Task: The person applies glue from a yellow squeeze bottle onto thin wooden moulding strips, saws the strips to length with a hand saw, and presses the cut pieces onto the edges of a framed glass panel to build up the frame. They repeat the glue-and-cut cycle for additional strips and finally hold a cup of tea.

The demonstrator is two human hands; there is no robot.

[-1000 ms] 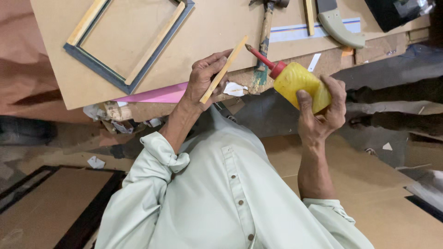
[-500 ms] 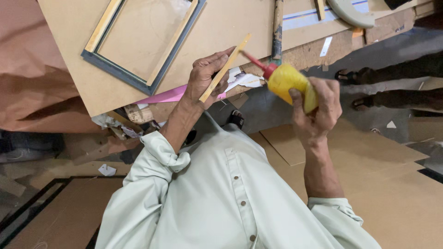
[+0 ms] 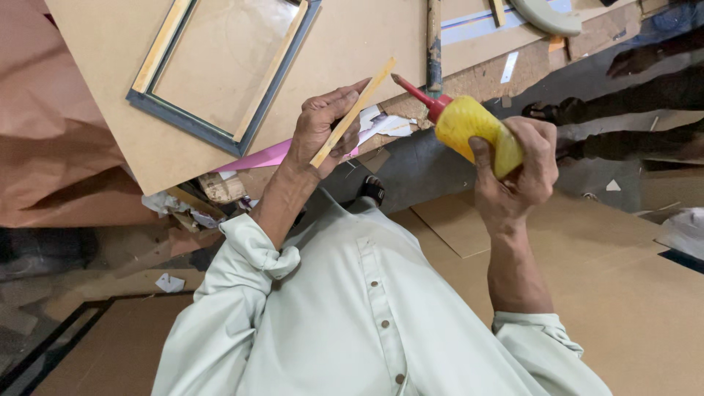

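Observation:
My left hand (image 3: pixel 319 128) pinches a thin pale wooden strip (image 3: pixel 369 88), held slanted with its upper end over the edge of a large fibreboard sheet (image 3: pixel 352 37). My right hand (image 3: pixel 517 180) grips a yellow squeeze bottle (image 3: pixel 473 125) with a red nozzle (image 3: pixel 416 93). The nozzle tip points at the strip's upper end and sits just beside it. A grey-blue picture frame (image 3: pixel 192 125) with light wooden inner slats lies on the sheet to the left.
A hammer handle (image 3: pixel 434 40) and a curved grey tool (image 3: pixel 546 16) lie at the top. A pink sheet (image 3: pixel 257 158) and paper scraps poke out under the board. Brown cardboard (image 3: pixel 631 293) covers the floor at right; brown paper (image 3: pixel 51 132) hangs at left.
My right hand has brought the bottle's nozzle leftward, closer to the upper end of the strip. The view has shifted, so the frame sits further right and higher.

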